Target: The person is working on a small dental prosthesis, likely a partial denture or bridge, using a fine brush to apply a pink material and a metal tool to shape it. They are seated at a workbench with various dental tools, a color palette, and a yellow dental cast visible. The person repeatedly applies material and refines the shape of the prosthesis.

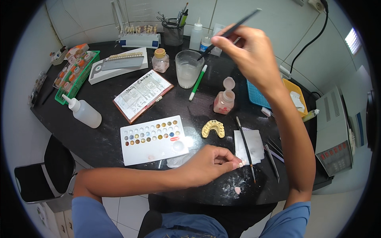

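Note:
Low over the front of the black table, my left hand point(208, 164) is closed, pinching a small white dental crown point(241, 164) between thumb and fingertips. My right hand point(250, 49) is raised at the upper right and grips a slim black brush point(240, 23). The brush slants down to the left, its tip at the rim of a glass of cloudy water point(189, 71). Between my hands and the glass sits a yellowish dental arch model point(213, 129). A white mixing palette point(152, 150) with colored wells lies left of my left hand.
An open pink powder bottle point(224, 101) stands right of the glass. Another brush point(247, 148) rests across folded paper point(240, 142). A green marker point(198, 82), notepad point(143, 95), squeeze bottle point(85, 113) and green basket of jars point(81, 75) lie leftward. A grey machine point(337, 131) borders the right.

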Demonstrator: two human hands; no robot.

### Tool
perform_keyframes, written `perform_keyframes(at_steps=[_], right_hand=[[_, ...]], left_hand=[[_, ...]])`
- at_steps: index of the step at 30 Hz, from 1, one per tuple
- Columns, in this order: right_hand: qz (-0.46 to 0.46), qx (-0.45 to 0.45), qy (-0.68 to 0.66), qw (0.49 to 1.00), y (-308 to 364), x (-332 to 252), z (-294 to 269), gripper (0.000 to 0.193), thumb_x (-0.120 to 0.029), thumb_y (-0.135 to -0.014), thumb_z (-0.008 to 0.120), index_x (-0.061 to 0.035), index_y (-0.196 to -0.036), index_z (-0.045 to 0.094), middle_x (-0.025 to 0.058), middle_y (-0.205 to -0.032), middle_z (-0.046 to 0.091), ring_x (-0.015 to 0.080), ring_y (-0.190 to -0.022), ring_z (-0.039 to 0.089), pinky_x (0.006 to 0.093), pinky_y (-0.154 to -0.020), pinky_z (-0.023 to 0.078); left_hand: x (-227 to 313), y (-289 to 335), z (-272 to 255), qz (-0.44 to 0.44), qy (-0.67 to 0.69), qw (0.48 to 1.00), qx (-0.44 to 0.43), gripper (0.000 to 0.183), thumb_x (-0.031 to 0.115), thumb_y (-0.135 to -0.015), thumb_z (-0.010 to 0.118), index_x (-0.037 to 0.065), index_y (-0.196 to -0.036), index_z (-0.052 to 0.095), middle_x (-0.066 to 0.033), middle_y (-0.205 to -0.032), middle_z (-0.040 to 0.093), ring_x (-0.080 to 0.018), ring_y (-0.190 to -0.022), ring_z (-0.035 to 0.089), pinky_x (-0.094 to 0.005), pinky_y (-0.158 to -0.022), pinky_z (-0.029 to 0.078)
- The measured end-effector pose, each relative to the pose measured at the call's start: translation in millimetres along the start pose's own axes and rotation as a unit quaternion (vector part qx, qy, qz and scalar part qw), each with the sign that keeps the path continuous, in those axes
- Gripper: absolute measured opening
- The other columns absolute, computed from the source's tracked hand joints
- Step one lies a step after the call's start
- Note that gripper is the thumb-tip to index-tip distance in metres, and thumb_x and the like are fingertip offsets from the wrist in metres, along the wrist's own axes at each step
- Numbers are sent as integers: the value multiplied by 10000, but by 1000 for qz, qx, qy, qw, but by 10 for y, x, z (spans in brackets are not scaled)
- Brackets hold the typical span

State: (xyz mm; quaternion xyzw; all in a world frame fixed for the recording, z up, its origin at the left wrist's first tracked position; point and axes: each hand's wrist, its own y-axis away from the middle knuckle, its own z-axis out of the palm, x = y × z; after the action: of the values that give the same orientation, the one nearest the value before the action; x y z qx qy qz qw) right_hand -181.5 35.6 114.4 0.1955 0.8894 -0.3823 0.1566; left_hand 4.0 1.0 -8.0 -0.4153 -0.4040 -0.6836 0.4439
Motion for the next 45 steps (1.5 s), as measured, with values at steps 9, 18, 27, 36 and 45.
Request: perform_keyframes(at_steps=[9,18,27,36,45], right_hand=[[-9,-73,72,995,-98,85,405,267,-248,-796,721,18,-813,705,185,-639,646,303,-573,650,401,-591,506],[-79,83,-90,989,1252,-701,-773,229,-226,-855,676,-43,-880,539,43,-692,550,109,-581,514,208,-536,423],[55,-87,-154,983,2605,-860,-435,223,-52,-709,779,-47,-920,707,61,-802,688,160,-644,659,237,-537,505],[55,-89,-114,988,2695,-782,-279,252,-43,-703,770,-47,-944,698,58,-793,680,155,-612,641,245,-522,496],[118,115,-76,983,3113,-719,-474,146,-63,-745,737,-49,-881,685,89,-751,660,190,-598,648,267,-526,530]], left_hand=[[-55,-76,1,-22,-17,1000,-12,231,162,-934,600,-55,-1009,623,-149,-1149,643,-145,-1039,602,-276,-938,460],[12,-35,-37,-67,10,998,0,228,131,-915,624,-41,-1064,623,-105,-1095,657,-91,-985,618,-233,-910,475],[21,-28,-15,-57,-12,998,7,213,119,-937,588,-41,-1070,629,-111,-1125,648,-83,-972,617,-215,-892,479],[30,-28,-8,-61,-4,998,11,197,116,-921,610,-42,-1036,633,-133,-1165,633,-93,-994,613,-228,-917,474],[62,-26,6,-110,-29,993,32,179,124,-911,629,-32,-996,641,-155,-1175,627,-115,-992,620,-242,-903,484]])
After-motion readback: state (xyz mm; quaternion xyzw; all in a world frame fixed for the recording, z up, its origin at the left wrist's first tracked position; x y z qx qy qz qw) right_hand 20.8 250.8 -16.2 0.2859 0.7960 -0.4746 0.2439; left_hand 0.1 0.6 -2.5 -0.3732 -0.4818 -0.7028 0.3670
